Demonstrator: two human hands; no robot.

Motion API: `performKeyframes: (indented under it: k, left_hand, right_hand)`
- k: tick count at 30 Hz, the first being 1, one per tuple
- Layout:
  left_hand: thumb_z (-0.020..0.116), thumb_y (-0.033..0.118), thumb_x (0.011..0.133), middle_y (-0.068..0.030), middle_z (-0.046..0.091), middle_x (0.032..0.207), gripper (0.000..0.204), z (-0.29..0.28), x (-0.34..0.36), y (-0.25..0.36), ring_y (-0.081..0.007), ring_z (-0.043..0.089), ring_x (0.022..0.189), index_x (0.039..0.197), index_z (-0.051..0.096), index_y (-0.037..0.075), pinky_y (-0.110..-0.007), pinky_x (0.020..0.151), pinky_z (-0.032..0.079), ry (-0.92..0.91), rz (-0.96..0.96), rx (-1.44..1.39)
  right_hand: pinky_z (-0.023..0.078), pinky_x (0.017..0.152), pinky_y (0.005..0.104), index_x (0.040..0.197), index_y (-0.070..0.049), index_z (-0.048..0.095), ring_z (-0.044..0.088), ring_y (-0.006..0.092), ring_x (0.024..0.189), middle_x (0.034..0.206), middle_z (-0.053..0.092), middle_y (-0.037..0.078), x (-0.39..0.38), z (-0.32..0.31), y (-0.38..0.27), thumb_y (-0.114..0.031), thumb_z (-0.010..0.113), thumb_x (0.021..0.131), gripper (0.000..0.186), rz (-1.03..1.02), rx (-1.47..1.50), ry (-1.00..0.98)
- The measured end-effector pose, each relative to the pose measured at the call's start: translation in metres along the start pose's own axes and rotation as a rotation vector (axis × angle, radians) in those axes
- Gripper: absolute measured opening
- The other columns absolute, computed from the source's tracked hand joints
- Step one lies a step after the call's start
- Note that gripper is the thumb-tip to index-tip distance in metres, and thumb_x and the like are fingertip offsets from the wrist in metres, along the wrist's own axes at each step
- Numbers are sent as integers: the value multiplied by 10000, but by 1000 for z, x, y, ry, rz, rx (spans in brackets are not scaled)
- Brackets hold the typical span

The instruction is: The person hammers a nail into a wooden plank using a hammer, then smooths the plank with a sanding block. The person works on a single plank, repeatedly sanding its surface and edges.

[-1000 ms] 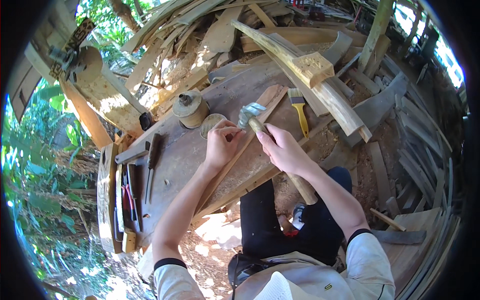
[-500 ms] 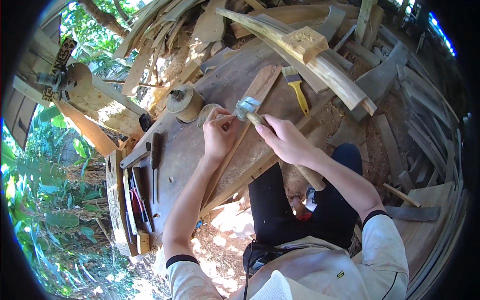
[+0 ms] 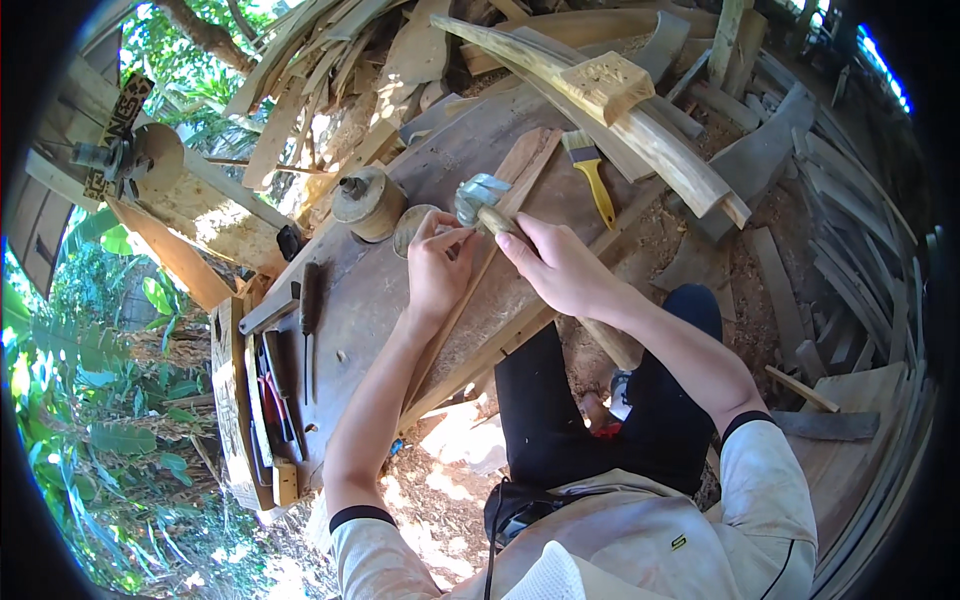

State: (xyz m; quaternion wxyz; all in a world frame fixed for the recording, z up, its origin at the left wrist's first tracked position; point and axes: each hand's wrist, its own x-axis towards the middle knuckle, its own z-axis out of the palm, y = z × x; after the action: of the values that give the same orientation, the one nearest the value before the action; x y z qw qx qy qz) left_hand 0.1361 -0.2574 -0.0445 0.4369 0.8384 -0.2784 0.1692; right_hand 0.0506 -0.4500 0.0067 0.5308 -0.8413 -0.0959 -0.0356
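Observation:
My right hand (image 3: 565,268) is closed round the wooden handle of a hammer (image 3: 478,196); its metal head is raised just over a long narrow board (image 3: 525,170) on the worn workbench (image 3: 370,310). My left hand (image 3: 437,268) is closed in a pinch at that board, just below the hammer head; what its fingertips hold is too small to make out. Beside it stand a round lidded wooden pot (image 3: 365,208) and a smaller round piece (image 3: 408,230), partly behind my fingers. A yellow-handled paintbrush (image 3: 592,178) lies right of the board.
Hand tools (image 3: 275,400) lie along the bench's left end. A wheeled grinding machine (image 3: 150,155) stands back left, foliage beyond. A heap of planks (image 3: 420,55) fills the back, a long timber (image 3: 670,160) lies right, more offcuts (image 3: 850,300) farther right. My legs are below the bench edge.
The view has shifted slightly since a second ago. Since half a second ago the hammer head has moved a little up and left, with my right hand following; my left hand stays in place.

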Motion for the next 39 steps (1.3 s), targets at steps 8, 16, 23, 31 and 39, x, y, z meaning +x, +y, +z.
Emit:
performKeyframes:
  k: [8,16,23,31,39]
  left_hand:
    - [796,27,846,-95,690,963,104,-1,-1,-2,-165,638,659,945,814,3,-309,618,524,-15,-16,-7]
    - [800,26,847,-96,690,964,107,-2,-2,-2,-161,628,650,948,810,-6,-301,620,523,-9,-9,-9]
    - [807,28,842,-105,688,959,96,0,-2,-2,-169,624,634,927,803,-15,-302,618,521,-4,-11,-31]
    - [815,49,857,-81,692,972,93,-1,-2,-2,-108,624,615,908,795,-26,-270,578,507,-12,-42,-49]
    - [796,24,871,-105,695,978,89,-1,-1,-3,-136,645,622,946,773,-17,-290,581,523,-14,27,-23]
  right_hand:
    - [411,549,406,957,33,550,529,219,581,634,542,141,-1,2,-2,-276,525,1111,346,-4,-11,7]
    - [454,585,490,918,43,565,653,421,639,680,613,264,1,-4,-8,-315,537,1099,403,66,19,-34]
    - [458,584,504,939,46,564,655,460,666,696,616,282,4,-1,2,-306,537,1096,386,14,-15,16]
    - [457,545,404,983,22,579,586,200,546,624,566,109,1,-3,7,-331,513,1115,383,82,152,40]
    - [434,441,364,966,-12,554,532,162,450,617,555,60,1,1,30,-350,495,1123,377,213,285,44]
